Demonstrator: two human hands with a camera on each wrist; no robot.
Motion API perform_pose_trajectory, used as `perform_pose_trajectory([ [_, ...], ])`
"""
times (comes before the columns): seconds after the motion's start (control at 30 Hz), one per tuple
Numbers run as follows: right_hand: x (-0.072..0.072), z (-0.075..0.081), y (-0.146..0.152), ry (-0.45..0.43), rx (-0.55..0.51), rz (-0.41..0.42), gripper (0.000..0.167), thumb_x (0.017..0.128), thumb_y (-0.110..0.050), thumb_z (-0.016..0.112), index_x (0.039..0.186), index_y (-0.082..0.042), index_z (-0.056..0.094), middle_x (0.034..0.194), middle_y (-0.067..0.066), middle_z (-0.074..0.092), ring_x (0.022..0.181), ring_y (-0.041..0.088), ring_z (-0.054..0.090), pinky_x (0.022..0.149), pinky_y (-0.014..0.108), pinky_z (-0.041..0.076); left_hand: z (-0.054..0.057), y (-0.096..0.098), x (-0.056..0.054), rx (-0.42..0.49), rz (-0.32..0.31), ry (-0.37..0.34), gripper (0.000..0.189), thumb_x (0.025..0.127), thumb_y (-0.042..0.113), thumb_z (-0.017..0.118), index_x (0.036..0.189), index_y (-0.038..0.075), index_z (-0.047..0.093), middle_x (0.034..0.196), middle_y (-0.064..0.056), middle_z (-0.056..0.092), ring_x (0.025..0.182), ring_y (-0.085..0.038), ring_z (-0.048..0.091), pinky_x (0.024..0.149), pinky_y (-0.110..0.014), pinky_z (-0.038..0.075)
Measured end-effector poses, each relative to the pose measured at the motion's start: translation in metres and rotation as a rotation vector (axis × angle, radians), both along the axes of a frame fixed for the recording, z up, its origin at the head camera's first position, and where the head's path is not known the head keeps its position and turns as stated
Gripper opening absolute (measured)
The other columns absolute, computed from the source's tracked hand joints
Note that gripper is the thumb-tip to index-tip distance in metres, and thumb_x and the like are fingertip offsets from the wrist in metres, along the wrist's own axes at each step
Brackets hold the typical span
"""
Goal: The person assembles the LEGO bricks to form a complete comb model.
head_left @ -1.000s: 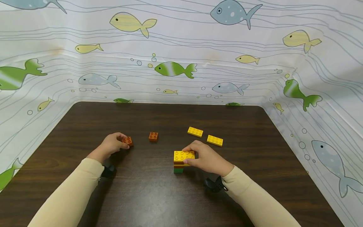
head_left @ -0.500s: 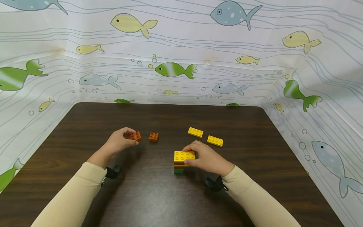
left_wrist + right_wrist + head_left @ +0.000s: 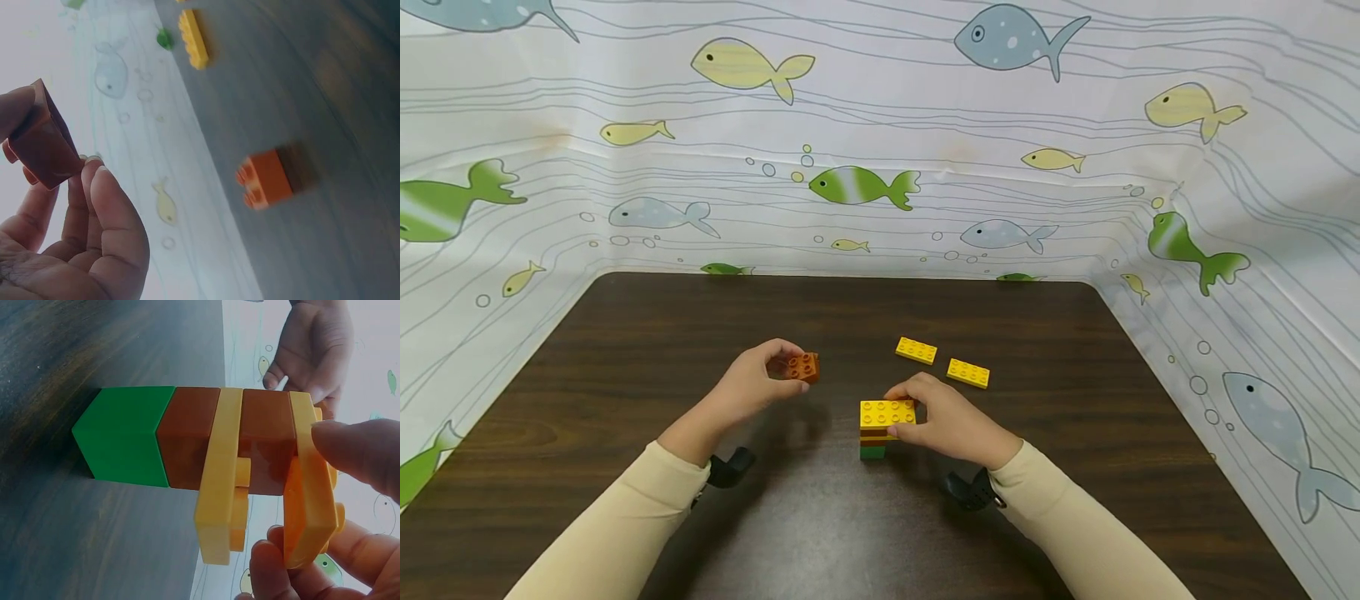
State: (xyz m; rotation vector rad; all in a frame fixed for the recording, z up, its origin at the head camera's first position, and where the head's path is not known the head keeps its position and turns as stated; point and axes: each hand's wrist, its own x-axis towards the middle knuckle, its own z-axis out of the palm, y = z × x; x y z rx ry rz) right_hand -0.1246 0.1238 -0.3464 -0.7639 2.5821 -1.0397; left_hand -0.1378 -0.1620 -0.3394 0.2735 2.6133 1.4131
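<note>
My left hand (image 3: 748, 385) pinches a reddish-brown toy building brick (image 3: 802, 367) with studs, lifted over the table left of the stack. A second brown brick (image 3: 270, 179) stands on the table in the left wrist view; in the head view the held brick mostly hides it. My right hand (image 3: 953, 423) grips the top yellow plate (image 3: 883, 413) of an upright stack. From the bottom, the right wrist view gives a green brick (image 3: 125, 436), a brown brick (image 3: 186, 437), a yellow plate (image 3: 215, 500), another brown brick (image 3: 267, 437) and the top plate. Both plates overhang towards my right hand.
Two loose yellow plates, one farther back (image 3: 917, 350) and one nearer (image 3: 968, 373), lie behind my right hand. The dark wooden table (image 3: 805, 533) is bordered at the back and sides by a white fish-print curtain (image 3: 880, 108).
My left hand has carried the held brown brick rightwards, up from beside the other brown brick until it overlaps that brick in the head view. The right hand and stack have stayed put.
</note>
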Motion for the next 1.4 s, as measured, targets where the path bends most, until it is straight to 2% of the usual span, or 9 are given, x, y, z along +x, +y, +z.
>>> perform_pose_trajectory([
  [0.17, 0.001, 0.000, 0.000, 0.011, 0.000, 0.004, 0.038, 0.085, -0.018, 0.074, 0.120, -0.007, 0.062, 0.113, 0.002, 0.056, 0.092, 0.016, 0.051, 0.081, 0.034, 0.051, 0.003, 0.012, 0.007, 0.006, -0.042, 0.027, 0.040, 0.085, 0.011, 0.071, 0.121, 0.000, 0.055, 0.107, -0.015, 0.060, 0.096, -0.028, 0.054, 0.073, -0.035, 0.047],
  [0.27, 0.002, 0.000, 0.000, 0.016, -0.006, 0.006, 0.038, 0.085, -0.017, 0.073, 0.120, -0.007, 0.062, 0.113, 0.003, 0.056, 0.093, 0.017, 0.051, 0.083, 0.039, 0.050, 0.004, 0.020, 0.010, 0.008, -0.069, 0.044, 0.039, 0.085, 0.012, 0.071, 0.119, 0.001, 0.056, 0.104, -0.013, 0.061, 0.094, -0.027, 0.054, 0.071, -0.034, 0.046],
  [0.6, 0.001, -0.003, 0.000, -0.001, -0.022, 0.006, 0.037, 0.087, -0.017, 0.072, 0.120, -0.006, 0.062, 0.111, 0.003, 0.056, 0.092, 0.016, 0.051, 0.083, 0.041, 0.051, 0.001, 0.041, 0.019, 0.029, -0.138, 0.049, 0.036, 0.084, 0.014, 0.073, 0.116, 0.004, 0.059, 0.100, -0.008, 0.060, 0.092, -0.023, 0.054, 0.070, -0.033, 0.046],
  [0.9, 0.000, -0.003, 0.001, 0.015, -0.023, 0.016, 0.036, 0.087, -0.017, 0.073, 0.120, -0.006, 0.062, 0.110, 0.002, 0.056, 0.092, 0.016, 0.052, 0.084, 0.041, 0.051, -0.003, 0.052, 0.023, 0.038, -0.185, 0.060, 0.035, 0.084, 0.012, 0.074, 0.116, 0.005, 0.060, 0.103, -0.006, 0.059, 0.091, -0.022, 0.054, 0.071, -0.031, 0.049],
  [1.03, 0.000, -0.003, 0.002, 0.008, -0.028, 0.017, 0.037, 0.087, -0.018, 0.073, 0.120, -0.006, 0.062, 0.110, 0.003, 0.056, 0.092, 0.016, 0.052, 0.082, 0.037, 0.052, -0.004, 0.057, 0.023, 0.035, -0.209, 0.072, 0.035, 0.084, 0.010, 0.073, 0.116, 0.004, 0.059, 0.106, -0.006, 0.057, 0.091, -0.021, 0.054, 0.071, -0.030, 0.050],
  [1.17, 0.000, -0.003, 0.002, 0.006, -0.035, 0.016, 0.037, 0.087, -0.018, 0.073, 0.120, -0.005, 0.062, 0.110, 0.003, 0.056, 0.091, 0.016, 0.053, 0.080, 0.032, 0.052, -0.005, 0.060, 0.024, 0.023, -0.224, 0.089, 0.035, 0.084, 0.010, 0.073, 0.117, 0.004, 0.059, 0.106, -0.007, 0.056, 0.091, -0.022, 0.054, 0.070, -0.029, 0.050],
  [1.4, 0.000, -0.004, 0.003, 0.013, -0.037, 0.024, 0.037, 0.087, -0.018, 0.072, 0.120, -0.005, 0.062, 0.111, 0.003, 0.056, 0.092, 0.016, 0.053, 0.080, 0.033, 0.052, -0.005, 0.065, 0.024, -0.004, -0.233, 0.100, 0.034, 0.085, 0.009, 0.073, 0.116, 0.004, 0.060, 0.104, -0.007, 0.055, 0.091, -0.022, 0.054, 0.071, -0.028, 0.050],
])
